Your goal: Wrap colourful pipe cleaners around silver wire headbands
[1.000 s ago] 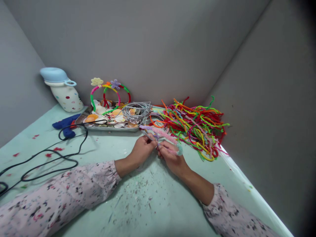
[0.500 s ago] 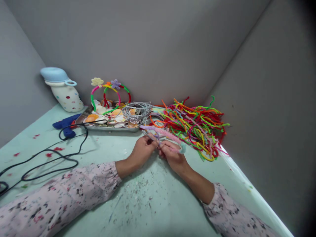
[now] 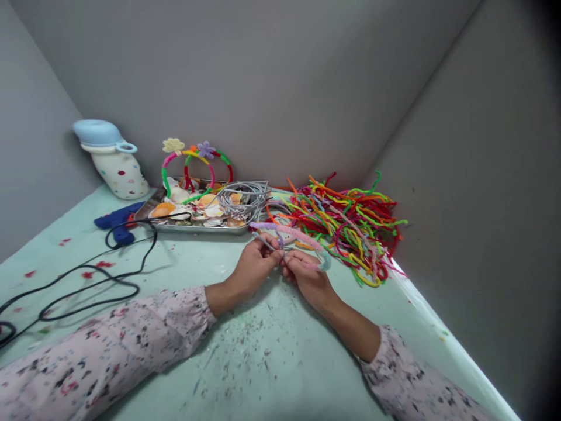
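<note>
Just above the table's middle, my left hand (image 3: 253, 264) and my right hand (image 3: 309, 278) meet fingertip to fingertip. Between them is a wire hoop (image 3: 303, 235) wrapped in fuzzy pipe cleaner, lilac at the left end, then pink, then pale teal at the right. My left thumb and fingers pinch a lilac pipe cleaner (image 3: 279, 238) against a bare grey stretch of the wire. The right fingers close on the hoop's near side, where pink shows beside them. The exact contact points are hidden by the fingers.
Behind my hands lie a metal tray (image 3: 197, 230) of shells, a coil of grey wire (image 3: 248, 199) and two decorated hoops (image 3: 213, 175). Right of it is a pipe cleaner heap (image 3: 350, 219). At left are a blue glue gun (image 3: 118, 222), its black cord (image 3: 90, 266) and a bottle (image 3: 118, 169).
My left fingers have shifted slightly around the lilac pipe cleaner, and the hoop has tilted a little. Both hands keep nearly the same place.
</note>
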The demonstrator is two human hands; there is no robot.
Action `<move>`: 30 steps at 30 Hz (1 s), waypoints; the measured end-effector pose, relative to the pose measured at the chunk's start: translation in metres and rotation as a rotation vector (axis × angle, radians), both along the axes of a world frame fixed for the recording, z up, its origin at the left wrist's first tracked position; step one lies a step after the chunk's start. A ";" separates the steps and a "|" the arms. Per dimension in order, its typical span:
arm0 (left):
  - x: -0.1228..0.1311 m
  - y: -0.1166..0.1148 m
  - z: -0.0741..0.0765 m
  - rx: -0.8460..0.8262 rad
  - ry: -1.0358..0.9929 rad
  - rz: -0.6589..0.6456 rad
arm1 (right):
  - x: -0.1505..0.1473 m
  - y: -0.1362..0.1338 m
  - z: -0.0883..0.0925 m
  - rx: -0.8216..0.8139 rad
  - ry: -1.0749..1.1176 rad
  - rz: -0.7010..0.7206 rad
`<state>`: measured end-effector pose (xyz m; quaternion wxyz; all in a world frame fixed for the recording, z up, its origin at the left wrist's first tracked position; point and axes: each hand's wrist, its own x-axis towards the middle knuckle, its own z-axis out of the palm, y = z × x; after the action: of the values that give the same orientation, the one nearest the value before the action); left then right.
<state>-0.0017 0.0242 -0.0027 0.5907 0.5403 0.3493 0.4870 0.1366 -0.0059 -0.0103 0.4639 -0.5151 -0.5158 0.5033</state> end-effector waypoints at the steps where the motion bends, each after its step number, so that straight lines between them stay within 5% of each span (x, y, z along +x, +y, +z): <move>1: 0.000 0.000 0.000 -0.002 -0.007 -0.003 | 0.000 0.000 0.000 -0.001 0.010 -0.001; 30: -0.002 0.001 -0.006 -0.002 0.063 0.030 | 0.002 0.002 0.000 0.009 -0.035 -0.027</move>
<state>-0.0032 0.0257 -0.0087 0.5724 0.5495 0.3765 0.4782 0.1391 -0.0042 -0.0106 0.4638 -0.5288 -0.5191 0.4856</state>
